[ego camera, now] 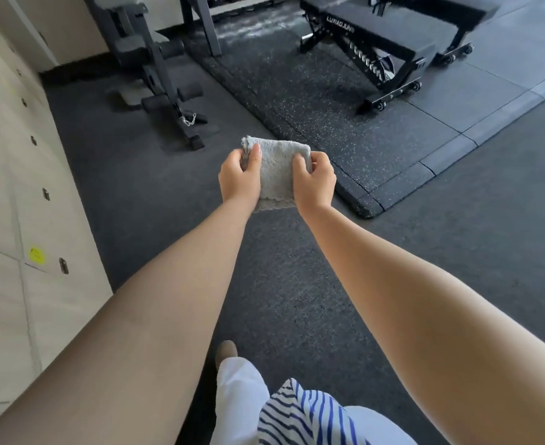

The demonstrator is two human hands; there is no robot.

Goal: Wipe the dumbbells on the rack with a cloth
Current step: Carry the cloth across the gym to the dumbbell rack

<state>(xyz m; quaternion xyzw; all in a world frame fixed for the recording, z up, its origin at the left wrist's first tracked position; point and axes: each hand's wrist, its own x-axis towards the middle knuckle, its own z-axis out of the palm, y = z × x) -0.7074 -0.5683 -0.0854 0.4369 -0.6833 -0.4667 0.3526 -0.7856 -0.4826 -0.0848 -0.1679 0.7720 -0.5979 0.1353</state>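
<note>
Both hands are out in front at chest reach: the left hand pinches one side of a folded grey cloth between thumb and curled fingers, and the right hand grips the opposite side the same way, so the cloth is stretched flat between them, clear of the floor below it. No dumbbells can be made out. A dark frame far beyond the cloth, at the top edge of the view, may be the rack, but I cannot tell, so wiping looks not yet begun. The likeliest trouble is underfoot. A speckled mat lies beyond and to the right of the cloth with a raised sloped border, and a step taken with eyes on the cloth could catch that lip. Beyond the cloth to the left, a machine pushes its low foot and a loose chain onto the floor, another snag. A bench stands on the mat far beyond the cloth, to the right. If one hand lets go, the folds could fall open and the cloth could trail or drop onto the dusty floor, then smear grit on the metal.
</note>
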